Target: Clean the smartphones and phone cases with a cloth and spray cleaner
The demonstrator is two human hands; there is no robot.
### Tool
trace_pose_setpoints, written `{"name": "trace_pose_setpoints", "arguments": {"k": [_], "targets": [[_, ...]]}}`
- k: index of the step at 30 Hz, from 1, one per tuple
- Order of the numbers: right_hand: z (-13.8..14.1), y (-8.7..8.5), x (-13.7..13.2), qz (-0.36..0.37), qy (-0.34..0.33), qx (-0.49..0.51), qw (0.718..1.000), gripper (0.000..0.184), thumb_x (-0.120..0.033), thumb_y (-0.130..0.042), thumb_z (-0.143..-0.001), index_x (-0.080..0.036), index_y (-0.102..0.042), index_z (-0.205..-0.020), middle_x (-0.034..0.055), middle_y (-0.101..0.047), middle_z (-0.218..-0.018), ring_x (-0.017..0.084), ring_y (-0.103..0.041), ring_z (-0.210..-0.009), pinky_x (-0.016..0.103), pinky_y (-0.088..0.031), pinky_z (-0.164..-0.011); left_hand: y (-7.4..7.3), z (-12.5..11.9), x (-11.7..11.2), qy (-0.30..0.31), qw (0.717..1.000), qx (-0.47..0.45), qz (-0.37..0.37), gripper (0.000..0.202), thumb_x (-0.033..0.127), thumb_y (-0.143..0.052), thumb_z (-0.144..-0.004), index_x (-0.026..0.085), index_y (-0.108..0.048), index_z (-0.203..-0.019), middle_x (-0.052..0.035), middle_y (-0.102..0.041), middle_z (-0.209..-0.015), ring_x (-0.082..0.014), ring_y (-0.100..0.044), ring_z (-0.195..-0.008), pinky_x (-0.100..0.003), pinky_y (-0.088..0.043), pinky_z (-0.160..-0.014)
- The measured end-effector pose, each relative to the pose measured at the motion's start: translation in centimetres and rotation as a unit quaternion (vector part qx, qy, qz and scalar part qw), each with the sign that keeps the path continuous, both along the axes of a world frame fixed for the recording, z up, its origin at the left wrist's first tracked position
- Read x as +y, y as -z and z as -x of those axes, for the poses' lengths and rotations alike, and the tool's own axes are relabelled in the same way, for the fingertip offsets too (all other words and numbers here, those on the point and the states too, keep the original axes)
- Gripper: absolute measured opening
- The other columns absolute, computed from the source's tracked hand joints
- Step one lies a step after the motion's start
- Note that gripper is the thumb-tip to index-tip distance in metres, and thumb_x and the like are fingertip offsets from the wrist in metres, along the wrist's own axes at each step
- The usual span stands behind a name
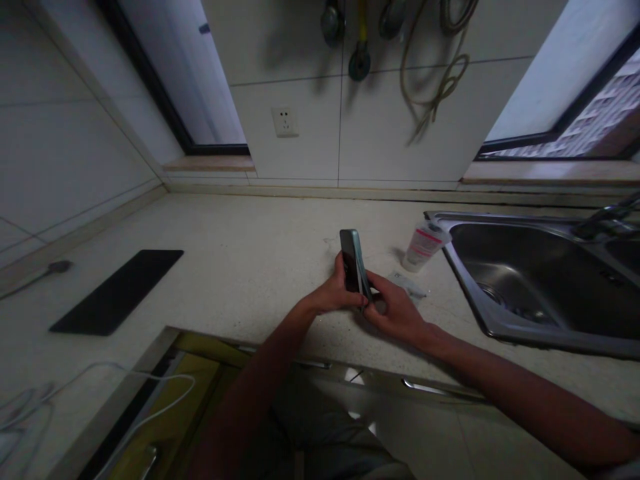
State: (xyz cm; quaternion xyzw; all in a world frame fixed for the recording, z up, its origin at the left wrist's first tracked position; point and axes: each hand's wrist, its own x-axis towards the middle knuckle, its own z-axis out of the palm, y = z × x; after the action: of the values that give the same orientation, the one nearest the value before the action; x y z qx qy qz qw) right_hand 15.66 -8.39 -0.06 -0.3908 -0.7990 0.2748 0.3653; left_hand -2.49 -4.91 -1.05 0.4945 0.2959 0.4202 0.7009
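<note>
Black phone, at frame centre, is held by the curled left hand and right hand, and may slip if their grip loosens.

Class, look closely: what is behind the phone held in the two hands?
Pale countertop shows past the upper end of the phone; whatever lies directly behind it is covered and cannot be seen.

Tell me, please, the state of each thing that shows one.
Phone: held between left hand and right hand, tilted
Cup: standing on the counter
Packet: lying beside cup
Black board: lying flat
Wall socket: nothing plugged in
White cable: hanging over counter edge
Sink: no water visible
Cord: hanging
</note>
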Motion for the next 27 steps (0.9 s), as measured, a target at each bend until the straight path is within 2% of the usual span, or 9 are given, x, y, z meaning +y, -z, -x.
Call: {"name": "trace_pose_setpoints", "arguments": {"k": [4, 10, 15, 18, 23, 27], "targets": [[0.2, -0.3, 0.0, -0.042, 0.013, -0.042, 0.998, 0.055, -0.022, -0.055, -0.077, -0.021, -0.055, -0.133, 0.0106, -0.071, -0.114, 0.027, -0.067, -0.092, 0.039, -0.055, -0.083, -0.2, 0.1, 0.1, 0.015, 0.997, 0.064, -0.033, 0.125, 0.024, -0.089, -0.054, 0.030, -0.008, -0.150, -0.0119, -0.048, -0.129, -0.0268, -0.058, -0.110, -0.049, -0.049, -0.096], [0.5, -0.6, -0.5, -0.097, 0.017, -0.101, 0.990, 0.058, -0.025, -0.049, -0.082, -0.016, -0.049, -0.139, 0.0160, -0.069, -0.122, 0.029, -0.068, -0.095, 0.040, -0.055, -0.081, 0.0, 0.0, -0.1, -0.005, 0.996, 0.065, -0.056, 0.113, 0.017, -0.083, -0.052, 0.031, -0.022, -0.146, -0.0107, -0.041, -0.135, -0.0268, -0.054, -0.117, -0.045, -0.046, -0.100], [0.6, -0.2, -0.7, -0.110, 0.014, -0.147, 0.983, 0.065, -0.025, -0.049, -0.083, -0.015, -0.042, -0.147, 0.0186, -0.068, -0.125, 0.031, -0.068, -0.097, 0.043, -0.056, -0.082, 0.2, -0.4, -0.3, -0.003, 0.999, 0.045, -0.013, 0.101, 0.016, -0.075, -0.054, 0.029, -0.029, -0.142, -0.0081, -0.052, -0.124, -0.0260, -0.060, -0.107, -0.041, -0.051, -0.087], [0.7, 0.4, -0.5, -0.119, 0.008, -0.151, 0.981, 0.070, -0.023, -0.050, -0.082, -0.012, -0.036, -0.150, 0.0215, -0.065, -0.130, 0.033, -0.068, -0.101, 0.046, -0.056, -0.085, 0.4, -0.6, -0.2, -0.023, 0.999, 0.028, 0.009, 0.088, 0.015, -0.072, -0.053, 0.028, -0.040, -0.134, -0.0070, -0.057, -0.120, -0.0256, -0.062, -0.105, -0.035, -0.052, -0.080], [1.0, 0.8, -0.2, -0.159, 0.013, -0.159, 0.974, 0.058, -0.017, -0.046, -0.086, -0.015, -0.043, -0.144, 0.0189, -0.067, -0.126, 0.030, -0.069, -0.104, 0.043, -0.058, -0.086, 0.1, -0.7, -0.1, -0.049, 0.995, -0.031, 0.078, 0.080, 0.009, -0.066, -0.046, 0.026, -0.048, -0.122, -0.0035, -0.064, -0.111, -0.0189, -0.063, -0.090, -0.026, -0.049, -0.069], [1.1, 0.8, -0.2, -0.181, 0.016, -0.142, 0.973, 0.057, -0.019, -0.043, -0.092, -0.015, -0.038, -0.149, 0.0189, -0.066, -0.131, 0.029, -0.071, -0.107, 0.040, -0.061, -0.083, -0.5, -0.7, -0.3, -0.042, 0.991, -0.041, 0.122, 0.063, 0.009, -0.062, -0.044, 0.020, -0.056, -0.107, -0.0023, -0.068, -0.097, -0.0154, -0.060, -0.080, -0.024, -0.048, -0.066]]}}
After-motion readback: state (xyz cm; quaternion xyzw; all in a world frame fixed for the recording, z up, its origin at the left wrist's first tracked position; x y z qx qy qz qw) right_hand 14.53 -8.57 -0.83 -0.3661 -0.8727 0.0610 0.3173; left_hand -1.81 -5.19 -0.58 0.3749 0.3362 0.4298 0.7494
